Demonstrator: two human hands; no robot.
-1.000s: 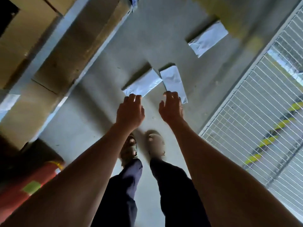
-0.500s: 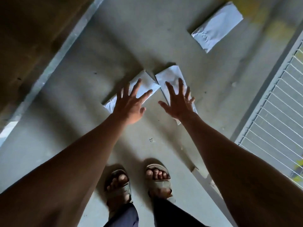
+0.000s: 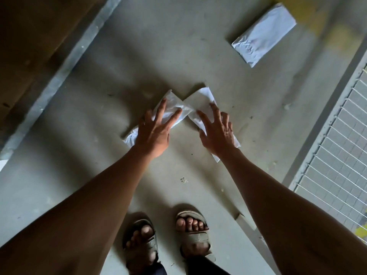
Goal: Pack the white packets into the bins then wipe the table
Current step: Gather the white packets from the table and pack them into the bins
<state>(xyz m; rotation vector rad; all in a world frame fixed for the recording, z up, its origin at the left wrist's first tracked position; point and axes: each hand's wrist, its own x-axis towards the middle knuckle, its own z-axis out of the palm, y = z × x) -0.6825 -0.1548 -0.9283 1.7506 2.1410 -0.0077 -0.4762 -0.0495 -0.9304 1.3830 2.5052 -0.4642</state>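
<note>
Two white packets lie on the grey concrete floor, their near corners meeting in a V. My left hand (image 3: pixel 156 129) is spread over the left packet (image 3: pixel 172 103), fingers apart and resting on it. My right hand (image 3: pixel 217 132) hovers on the right packet (image 3: pixel 200 98), fingers curled and apart, covering its lower half. Neither packet is lifted. A third white packet (image 3: pixel 262 39) lies alone farther away at the upper right.
A metal floor rail (image 3: pixel 59 76) runs diagonally at the left with dark cardboard behind it. A white wire-mesh panel (image 3: pixel 337 155) borders the right. My sandalled feet (image 3: pixel 166 239) stand just below the packets. No bin is in view.
The view has dropped closer to the floor. Both hands went from closed above the packets to spread fingers and have come down onto the two packets.
</note>
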